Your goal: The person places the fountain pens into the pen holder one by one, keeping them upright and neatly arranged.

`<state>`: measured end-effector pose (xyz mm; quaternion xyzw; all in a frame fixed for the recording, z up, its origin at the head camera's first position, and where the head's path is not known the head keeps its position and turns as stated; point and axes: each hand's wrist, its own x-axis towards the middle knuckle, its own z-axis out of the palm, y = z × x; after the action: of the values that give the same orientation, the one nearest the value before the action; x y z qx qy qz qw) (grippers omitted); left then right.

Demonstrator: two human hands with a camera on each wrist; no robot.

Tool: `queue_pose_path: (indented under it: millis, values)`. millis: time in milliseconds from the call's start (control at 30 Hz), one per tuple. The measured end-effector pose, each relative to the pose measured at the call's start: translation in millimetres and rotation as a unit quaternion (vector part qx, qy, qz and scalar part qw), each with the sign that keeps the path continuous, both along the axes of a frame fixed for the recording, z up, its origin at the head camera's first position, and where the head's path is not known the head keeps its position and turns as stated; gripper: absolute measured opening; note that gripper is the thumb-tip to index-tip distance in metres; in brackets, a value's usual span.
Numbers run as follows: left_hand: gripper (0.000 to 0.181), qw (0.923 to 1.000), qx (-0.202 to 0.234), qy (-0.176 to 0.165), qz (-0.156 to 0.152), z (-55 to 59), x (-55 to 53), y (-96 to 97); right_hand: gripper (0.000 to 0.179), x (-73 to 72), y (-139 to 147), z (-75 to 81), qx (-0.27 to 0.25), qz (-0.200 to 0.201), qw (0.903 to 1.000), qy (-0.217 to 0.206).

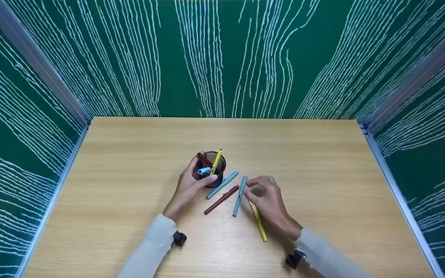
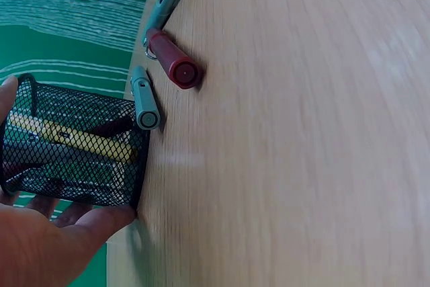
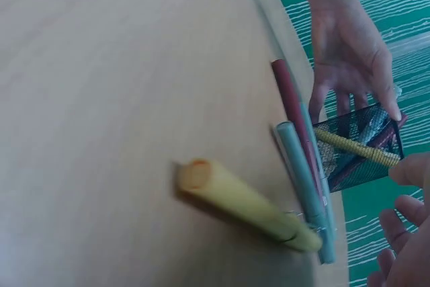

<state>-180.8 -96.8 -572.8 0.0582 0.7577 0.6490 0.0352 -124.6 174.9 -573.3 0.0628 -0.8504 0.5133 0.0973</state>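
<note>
My left hand (image 1: 189, 185) grips a black mesh pen cup (image 2: 74, 186), thumb and fingers around its sides. A yellow pen (image 1: 216, 161), a dark red pen (image 1: 204, 158) and a blue pen (image 1: 204, 170) stick up in it. Beside the cup lie a teal pen (image 1: 222, 185), another dark red pen (image 1: 221, 200) and a second teal pen (image 1: 239, 197). My right hand (image 1: 269, 199) hovers by that second teal pen, fingers loosely bent. The right wrist view shows it holding nothing. Under it, another yellow pen (image 3: 245, 206) lies on the table.
The wooden table (image 1: 137, 143) has green panels with wavy white lines (image 1: 203, 58) behind it and at both sides. Metal rails (image 1: 396, 189) run along the side edges. A small black device (image 1: 179, 238) sits on each wrist.
</note>
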Motion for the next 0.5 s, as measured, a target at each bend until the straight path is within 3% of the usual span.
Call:
queue_pose_path:
  millis: [500]
  values:
    - [0.102,0.9998,-0.017,-0.012,0.008,0.2,0.7,0.6,0.019,25.4,22,-26.0,0.004,-0.041,0.997,-0.065]
